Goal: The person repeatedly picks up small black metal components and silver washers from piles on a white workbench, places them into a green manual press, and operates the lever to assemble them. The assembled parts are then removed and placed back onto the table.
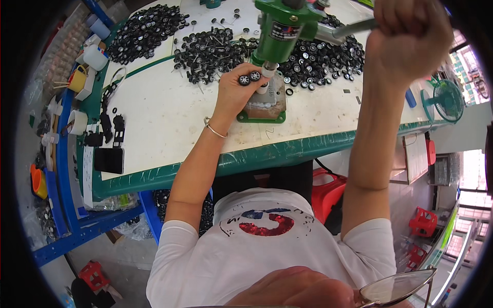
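Note:
A green hand press (275, 49) stands on the workbench in front of me, its ram lowered onto a small white post on the metal base plate (272, 97). My left hand (233, 92) is closed beside the ram. Two small black toy wheels (249, 78) with silver hubs show at its fingers; whether a further part sits under the ram is hidden. My right hand (405, 49), raised at the upper right, is wrapped round the press's metal lever (357, 27).
Piles of black wheels lie at the back left (146, 32), left of the press (208, 54) and right of it (323, 59). A dark phone (109, 160) and black plastic parts (118, 128) lie at the bench's left end. A green fan (448, 100) stands at the right.

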{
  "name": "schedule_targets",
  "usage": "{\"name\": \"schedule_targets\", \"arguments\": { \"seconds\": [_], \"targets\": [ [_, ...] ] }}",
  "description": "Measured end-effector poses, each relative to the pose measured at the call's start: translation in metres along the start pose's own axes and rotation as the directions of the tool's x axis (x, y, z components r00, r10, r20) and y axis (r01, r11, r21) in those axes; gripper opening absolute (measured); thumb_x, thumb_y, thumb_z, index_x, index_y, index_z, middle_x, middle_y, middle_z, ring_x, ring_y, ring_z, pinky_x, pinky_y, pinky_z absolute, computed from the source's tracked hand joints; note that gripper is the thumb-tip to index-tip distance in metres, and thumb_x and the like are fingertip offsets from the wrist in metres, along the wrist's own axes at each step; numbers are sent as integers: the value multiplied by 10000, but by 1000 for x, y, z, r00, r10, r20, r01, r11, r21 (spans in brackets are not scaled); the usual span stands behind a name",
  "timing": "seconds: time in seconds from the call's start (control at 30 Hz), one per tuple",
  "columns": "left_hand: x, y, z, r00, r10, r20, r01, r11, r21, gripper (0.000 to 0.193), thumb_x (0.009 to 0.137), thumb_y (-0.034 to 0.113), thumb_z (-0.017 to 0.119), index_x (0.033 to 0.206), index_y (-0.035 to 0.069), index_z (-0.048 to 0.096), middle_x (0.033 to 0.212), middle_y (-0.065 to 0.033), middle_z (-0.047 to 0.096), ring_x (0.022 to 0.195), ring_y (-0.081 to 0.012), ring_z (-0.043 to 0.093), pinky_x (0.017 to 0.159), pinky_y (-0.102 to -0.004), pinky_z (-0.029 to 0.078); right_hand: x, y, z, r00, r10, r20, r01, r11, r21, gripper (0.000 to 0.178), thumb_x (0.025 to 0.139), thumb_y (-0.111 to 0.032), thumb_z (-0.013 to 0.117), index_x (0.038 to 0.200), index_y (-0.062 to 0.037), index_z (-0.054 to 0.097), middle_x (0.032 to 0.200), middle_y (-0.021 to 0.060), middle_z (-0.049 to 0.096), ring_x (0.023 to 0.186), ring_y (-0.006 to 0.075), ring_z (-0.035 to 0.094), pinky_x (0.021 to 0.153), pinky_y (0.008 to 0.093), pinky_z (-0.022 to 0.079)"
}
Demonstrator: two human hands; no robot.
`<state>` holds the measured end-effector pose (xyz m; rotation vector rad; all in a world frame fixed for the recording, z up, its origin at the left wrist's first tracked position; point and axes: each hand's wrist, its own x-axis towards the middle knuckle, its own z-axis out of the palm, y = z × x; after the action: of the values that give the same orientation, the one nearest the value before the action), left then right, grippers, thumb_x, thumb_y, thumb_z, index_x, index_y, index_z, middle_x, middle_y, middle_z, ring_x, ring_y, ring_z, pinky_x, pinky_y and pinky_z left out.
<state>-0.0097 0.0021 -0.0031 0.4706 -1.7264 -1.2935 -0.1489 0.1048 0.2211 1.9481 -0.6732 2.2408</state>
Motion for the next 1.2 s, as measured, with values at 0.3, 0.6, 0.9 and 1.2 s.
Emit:
{"name": "schedule_targets", "arguments": {
  "seconds": [0.3, 0.6, 0.9, 1.2],
  "targets": [
    [-4, -6, 5, 985, -171, -12, 170, 983, -65, 201, 757, 71, 762, 945, 21, 711, 895, -15, 693, 787, -65, 612, 712, -223, 506, 4, 0, 3, 940, 248, -234, -253, 967, 12, 332, 864, -176, 469, 585, -100, 306, 515, -2, 255, 456, 103, 183, 462, 284, 178],
    [-1, 2, -3, 949, -306, 74, 314, 907, -279, 209, 820, 109, 708, 1012, 37, 666, 889, -56, 692, 783, -82, 629, 682, -223, 513, 61, 102, -38, 713, 696, 85, -690, 673, 267, 276, 905, -260, 590, 678, -203, 443, 512, -115, 306, 369, 14, 235, 330, 188, 155],
    [-6, -17, -90, 872, -440, -215, 408, 895, -180, 251, 755, 261, 772, 853, 75, 636, 629, -4, 605, 487, -81, 500, 432, -237, 325, 29, 102, -43, 642, 765, -43, -749, 638, 178, 282, 955, -354, 535, 885, -81, 557, 621, -47, 448, 477, 58, 402, 405, 203, 299],
    [-7, -13, -114, 859, -403, -315, 502, 549, 668, 380, 728, 380, 736, 700, 11, 650, 519, -91, 588, 475, -182, 582, 488, -311, 445, -138, 64, -107, 507, 854, -120, -697, 324, -639, 243, 856, -270, 636, 868, -27, 637, 772, 62, 644, 686, 143, 593, 656, 294, 475]
  ]
}}
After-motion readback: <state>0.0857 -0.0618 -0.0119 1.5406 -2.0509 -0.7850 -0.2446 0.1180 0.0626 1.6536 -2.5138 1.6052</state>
